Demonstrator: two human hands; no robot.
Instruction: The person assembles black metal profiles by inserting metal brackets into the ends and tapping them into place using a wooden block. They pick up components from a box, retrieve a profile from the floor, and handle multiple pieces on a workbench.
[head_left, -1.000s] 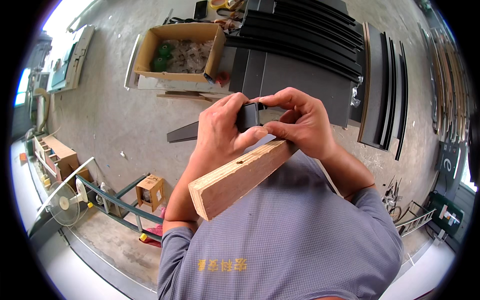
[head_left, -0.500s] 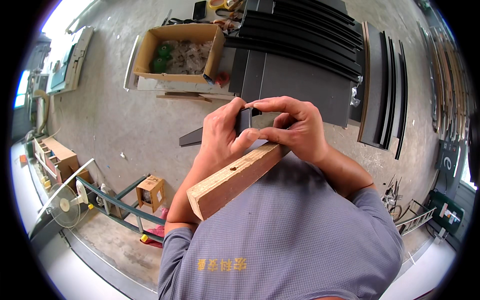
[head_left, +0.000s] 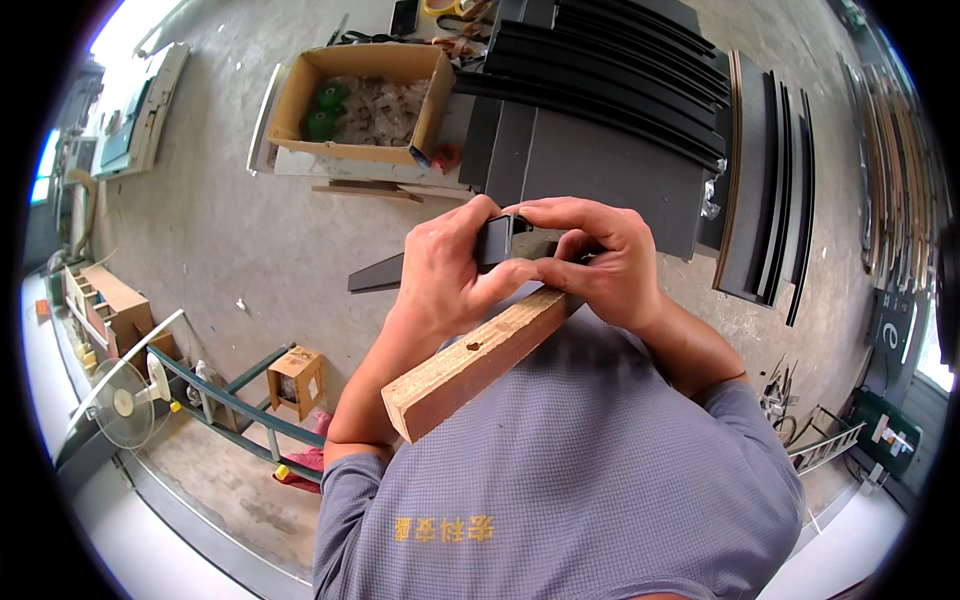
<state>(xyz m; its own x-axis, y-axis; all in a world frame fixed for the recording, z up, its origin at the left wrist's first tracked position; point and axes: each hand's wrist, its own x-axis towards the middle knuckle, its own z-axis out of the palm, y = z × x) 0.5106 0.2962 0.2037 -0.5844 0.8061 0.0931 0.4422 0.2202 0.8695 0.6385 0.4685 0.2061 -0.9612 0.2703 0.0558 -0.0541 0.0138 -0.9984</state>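
My left hand (head_left: 440, 255) is closed around a dark grey profile strip (head_left: 494, 243), whose tail pokes out left of the wrist. At the strip's near right end sits a small black edge or end piece (head_left: 522, 224). My right hand (head_left: 612, 262) rests its index fingertip on that end, the thumb curled below, beside my left thumb. A squared wooden block (head_left: 480, 362) with a hole in its pale face slants down to the left in front of my shirt. Its upper end goes under my right hand, whose lower fingers are mostly hidden.
Ahead, a cardboard box (head_left: 432, 110) holds clear bags and green rolls. Beside it, black strips (head_left: 610, 75) lie on grey panels (head_left: 610, 170). More long panels (head_left: 745, 190) lie on the right. A fan (head_left: 125, 400) and a green metal frame (head_left: 230, 405) stand at lower left.
My right hand has shifted slightly right and down, baring more of the strip's end. The wooden block has moved a little right with it. My left hand keeps its grip.
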